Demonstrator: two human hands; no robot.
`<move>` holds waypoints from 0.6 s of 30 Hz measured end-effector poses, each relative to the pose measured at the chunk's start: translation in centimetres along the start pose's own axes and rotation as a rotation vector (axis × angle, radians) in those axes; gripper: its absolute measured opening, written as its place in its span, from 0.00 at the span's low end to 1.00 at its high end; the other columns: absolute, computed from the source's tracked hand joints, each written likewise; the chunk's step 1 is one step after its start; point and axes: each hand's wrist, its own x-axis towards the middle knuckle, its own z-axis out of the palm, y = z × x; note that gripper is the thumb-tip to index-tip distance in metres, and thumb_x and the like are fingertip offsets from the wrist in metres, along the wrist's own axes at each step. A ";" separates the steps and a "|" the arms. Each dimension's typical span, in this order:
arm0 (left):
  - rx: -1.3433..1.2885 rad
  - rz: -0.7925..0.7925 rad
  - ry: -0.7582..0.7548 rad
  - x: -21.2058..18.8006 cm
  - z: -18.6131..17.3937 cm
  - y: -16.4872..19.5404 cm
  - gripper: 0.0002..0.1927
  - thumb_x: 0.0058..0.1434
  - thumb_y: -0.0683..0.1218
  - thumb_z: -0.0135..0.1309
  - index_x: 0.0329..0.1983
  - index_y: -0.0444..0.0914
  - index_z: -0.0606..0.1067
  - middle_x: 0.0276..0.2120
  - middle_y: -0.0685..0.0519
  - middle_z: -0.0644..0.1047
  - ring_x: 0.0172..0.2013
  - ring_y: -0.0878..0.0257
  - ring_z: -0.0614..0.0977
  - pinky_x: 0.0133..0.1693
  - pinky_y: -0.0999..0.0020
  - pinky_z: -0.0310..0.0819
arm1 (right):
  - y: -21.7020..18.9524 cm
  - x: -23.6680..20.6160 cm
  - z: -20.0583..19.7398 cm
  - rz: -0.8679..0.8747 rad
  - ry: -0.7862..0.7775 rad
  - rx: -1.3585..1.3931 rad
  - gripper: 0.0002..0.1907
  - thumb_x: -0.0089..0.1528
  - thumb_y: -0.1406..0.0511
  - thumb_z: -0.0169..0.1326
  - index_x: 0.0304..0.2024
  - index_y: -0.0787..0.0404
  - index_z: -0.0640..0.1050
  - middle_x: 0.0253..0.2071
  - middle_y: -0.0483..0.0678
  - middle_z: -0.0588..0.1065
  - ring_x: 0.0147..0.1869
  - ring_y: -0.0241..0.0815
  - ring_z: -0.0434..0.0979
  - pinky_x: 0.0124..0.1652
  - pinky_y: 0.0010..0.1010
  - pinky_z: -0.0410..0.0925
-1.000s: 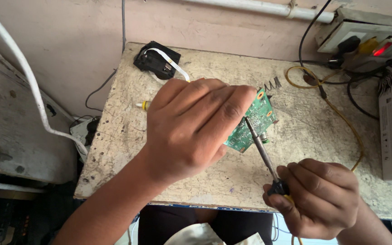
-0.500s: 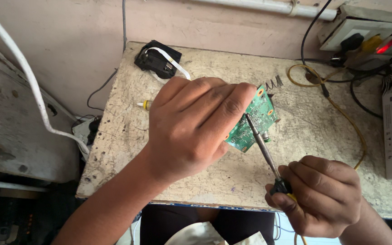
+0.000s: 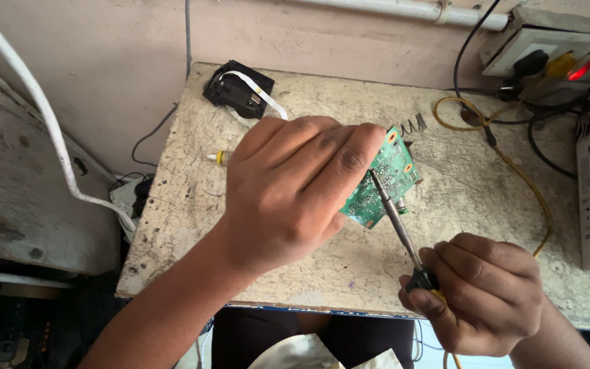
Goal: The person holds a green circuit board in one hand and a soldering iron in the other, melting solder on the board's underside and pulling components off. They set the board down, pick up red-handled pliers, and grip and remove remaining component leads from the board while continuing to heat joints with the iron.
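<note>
Our 2 hands: left hand and right hand, both bare, no gloves, rings or watch. Our forearms bare, no sleeves showing. Pale cloth over our lap.

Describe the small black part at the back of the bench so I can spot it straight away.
Start at the worn stone-topped bench and follow its far edge toward the left corner by the pink wall. There lies a black component, well behind the left hand. A white ribbon cable runs across it, unlike anything else nearby.
</note>
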 end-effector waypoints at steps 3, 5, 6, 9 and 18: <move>0.000 -0.006 -0.006 0.0 0.0 0.1 0.13 0.67 0.34 0.59 0.54 0.34 0.76 0.38 0.54 0.83 0.41 0.64 0.82 0.39 0.66 0.67 | 0.0 0.0 0.1 -0.002 0.002 -0.001 0.13 0.63 0.67 0.63 0.39 0.58 0.70 0.24 0.49 0.77 0.27 0.43 0.79 0.27 0.33 0.72; -0.007 -0.008 -0.009 -0.1 -0.1 0.1 0.13 0.66 0.34 0.59 0.53 0.33 0.76 0.37 0.53 0.83 0.41 0.64 0.82 0.39 0.66 0.67 | 0.0 0.0 0.0 -0.006 -0.003 -0.001 0.13 0.63 0.67 0.63 0.38 0.58 0.70 0.24 0.49 0.77 0.27 0.43 0.79 0.27 0.33 0.72; -0.005 -0.006 -0.006 -0.1 -0.1 0.1 0.13 0.66 0.34 0.59 0.54 0.34 0.76 0.37 0.54 0.83 0.41 0.64 0.82 0.39 0.66 0.67 | -0.1 -0.1 0.0 -0.001 -0.003 0.001 0.13 0.63 0.67 0.63 0.39 0.58 0.70 0.24 0.49 0.77 0.27 0.43 0.78 0.27 0.33 0.72; -0.002 -0.004 0.002 -0.2 0.1 0.0 0.13 0.68 0.34 0.59 0.55 0.34 0.76 0.38 0.54 0.83 0.41 0.64 0.82 0.40 0.66 0.67 | -0.1 -0.2 0.0 0.014 0.006 0.008 0.12 0.63 0.67 0.62 0.39 0.58 0.70 0.24 0.50 0.77 0.27 0.43 0.78 0.27 0.34 0.72; 0.012 0.007 0.016 -0.3 0.3 -0.1 0.10 0.70 0.37 0.59 0.53 0.36 0.77 0.36 0.54 0.83 0.40 0.65 0.82 0.39 0.67 0.67 | -0.1 -0.1 -0.1 0.025 0.013 0.013 0.12 0.63 0.68 0.62 0.38 0.58 0.69 0.24 0.49 0.77 0.27 0.44 0.78 0.28 0.35 0.72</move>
